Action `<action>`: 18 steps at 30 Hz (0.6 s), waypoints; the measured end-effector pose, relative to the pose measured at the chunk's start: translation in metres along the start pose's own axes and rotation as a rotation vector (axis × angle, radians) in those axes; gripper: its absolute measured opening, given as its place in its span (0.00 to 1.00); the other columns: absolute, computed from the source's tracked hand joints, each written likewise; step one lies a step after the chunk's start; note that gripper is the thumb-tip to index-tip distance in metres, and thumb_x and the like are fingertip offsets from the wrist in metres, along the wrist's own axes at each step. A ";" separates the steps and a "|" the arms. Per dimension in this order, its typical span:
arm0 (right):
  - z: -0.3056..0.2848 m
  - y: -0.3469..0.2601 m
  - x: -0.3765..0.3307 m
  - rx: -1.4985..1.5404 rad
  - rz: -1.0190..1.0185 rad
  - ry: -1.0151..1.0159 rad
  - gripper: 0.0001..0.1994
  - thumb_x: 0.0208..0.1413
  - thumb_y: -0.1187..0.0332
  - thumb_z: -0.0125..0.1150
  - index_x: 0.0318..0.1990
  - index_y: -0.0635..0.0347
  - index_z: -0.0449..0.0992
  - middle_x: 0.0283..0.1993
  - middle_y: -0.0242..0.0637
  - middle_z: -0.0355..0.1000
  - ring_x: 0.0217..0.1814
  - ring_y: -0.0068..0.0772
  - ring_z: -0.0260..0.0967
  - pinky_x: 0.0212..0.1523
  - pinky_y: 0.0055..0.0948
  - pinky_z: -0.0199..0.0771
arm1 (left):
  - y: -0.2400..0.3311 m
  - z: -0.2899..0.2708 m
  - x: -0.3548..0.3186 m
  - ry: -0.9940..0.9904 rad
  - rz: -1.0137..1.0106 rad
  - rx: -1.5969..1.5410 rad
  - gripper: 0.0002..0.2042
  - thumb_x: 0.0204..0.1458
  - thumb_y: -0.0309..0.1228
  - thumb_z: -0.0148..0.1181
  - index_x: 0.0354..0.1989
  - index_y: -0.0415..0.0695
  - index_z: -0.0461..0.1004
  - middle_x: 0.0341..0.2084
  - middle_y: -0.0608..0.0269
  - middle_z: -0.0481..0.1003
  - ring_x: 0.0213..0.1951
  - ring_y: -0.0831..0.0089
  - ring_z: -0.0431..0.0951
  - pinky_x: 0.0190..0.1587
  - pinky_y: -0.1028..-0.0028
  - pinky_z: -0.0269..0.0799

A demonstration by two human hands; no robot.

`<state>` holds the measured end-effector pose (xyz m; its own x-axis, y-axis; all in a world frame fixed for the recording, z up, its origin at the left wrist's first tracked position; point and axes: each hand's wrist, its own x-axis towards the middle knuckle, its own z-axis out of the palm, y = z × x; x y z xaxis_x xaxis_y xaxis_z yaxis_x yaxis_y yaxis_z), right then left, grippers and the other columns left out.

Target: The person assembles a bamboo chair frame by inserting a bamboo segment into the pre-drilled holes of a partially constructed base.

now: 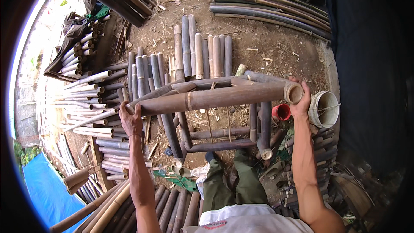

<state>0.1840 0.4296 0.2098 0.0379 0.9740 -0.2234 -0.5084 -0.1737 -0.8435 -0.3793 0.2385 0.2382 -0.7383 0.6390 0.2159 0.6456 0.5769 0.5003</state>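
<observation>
A thick brown bamboo pole [215, 97] spans the space in front of me, lying across the top of a bamboo frame [222, 146] with legs and cross rails. My left hand [130, 118] wraps round its left end, thumb on the near side. Its right end, cut open and hollow, is gripped by my right hand [302, 99], fingers over the far side. Whether the pole is joined to the frame I cannot tell. Two thin sticks [229, 123] run upright within the frame. Below it, my legs and feet stand close to its lower rail.
Cut bamboo lengths [198, 56] lie beyond the frame, with stacked poles [90, 99] at left and long poles [267, 6] at far right. A red bucket [281, 112] and a white bucket [324, 110] stand by my right hand. More bamboo [172, 209] lies near my left forearm.
</observation>
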 end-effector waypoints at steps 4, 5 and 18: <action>0.051 0.006 -0.037 0.045 0.037 0.155 0.17 0.63 0.57 0.51 0.41 0.62 0.78 0.49 0.44 0.78 0.53 0.38 0.74 0.57 0.38 0.72 | -0.055 0.001 0.061 -0.126 0.030 -0.005 0.30 0.50 0.48 0.68 0.57 0.44 0.69 0.47 0.42 0.74 0.51 0.47 0.74 0.55 0.56 0.69; 0.049 0.015 -0.030 -0.042 -0.067 0.168 0.17 0.63 0.56 0.52 0.41 0.63 0.78 0.47 0.44 0.78 0.51 0.38 0.75 0.56 0.37 0.72 | -0.058 0.008 0.076 -0.128 0.073 -0.058 0.29 0.50 0.47 0.68 0.57 0.44 0.69 0.46 0.41 0.75 0.50 0.46 0.75 0.53 0.55 0.70; -0.052 0.023 0.150 -0.766 -0.095 0.703 0.30 0.55 0.39 0.59 0.39 0.62 0.84 0.52 0.48 0.77 0.52 0.43 0.75 0.53 0.41 0.72 | 0.055 0.071 0.078 -0.444 0.070 0.071 0.38 0.46 0.54 0.66 0.53 0.30 0.66 0.42 0.33 0.77 0.46 0.44 0.80 0.49 0.56 0.75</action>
<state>0.2233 0.5640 0.1316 0.6660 0.7270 -0.1667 0.1954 -0.3857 -0.9017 -0.3876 0.3562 0.2226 -0.5475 0.8248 -0.1412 0.7140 0.5485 0.4351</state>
